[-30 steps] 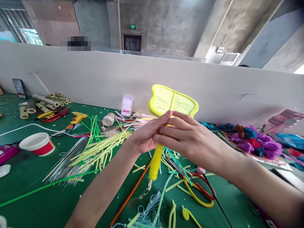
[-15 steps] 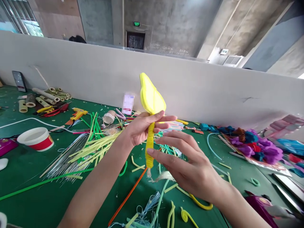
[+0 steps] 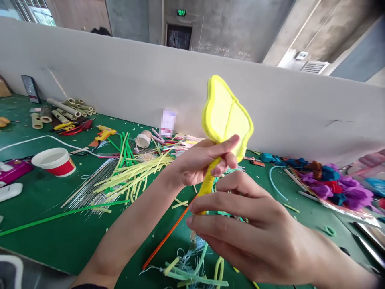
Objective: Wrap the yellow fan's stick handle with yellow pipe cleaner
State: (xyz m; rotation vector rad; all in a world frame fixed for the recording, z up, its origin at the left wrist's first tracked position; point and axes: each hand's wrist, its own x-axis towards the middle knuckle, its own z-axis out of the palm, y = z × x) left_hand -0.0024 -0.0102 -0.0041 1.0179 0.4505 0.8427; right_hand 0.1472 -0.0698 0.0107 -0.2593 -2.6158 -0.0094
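A yellow leaf-shaped piece with a pale middle, a thick fuzzy rim and a yellow-wrapped stem is held up over the table, tilted to the right. My left hand is closed around the top of the stem, its thumb on the base of the leaf part. My right hand has its fingers closed about the stem's lower end, which they partly hide. Below the hands lie an orange stick and a tangle of light blue threads with pale green strips.
On the green table, left, are a paper cup, a glue gun, bamboo tubes and a pile of pale yellow strips. Purple and blue flower pieces lie right. A white partition stands behind.
The yellow piece has moved right and closer, turning its flat face more to view and leaning right. My right hand's fingers have closed around the stem's lower end.
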